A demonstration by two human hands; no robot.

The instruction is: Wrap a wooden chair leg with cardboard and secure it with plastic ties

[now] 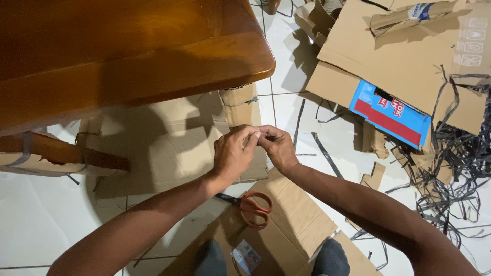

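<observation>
Pinching something tiny between both sets of fingertips: left hand and right hand meet, clenched together, over a flat cardboard sheet on the floor; the item is too small to identify. Red-handled scissors lie just below. Wooden table overhangs.

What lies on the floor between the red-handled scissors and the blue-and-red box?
In the head view, between the scissors and the blue-and-red box lie brown cardboard, white floor tiles with loose dark strips, and the right forearm crossing above.
</observation>
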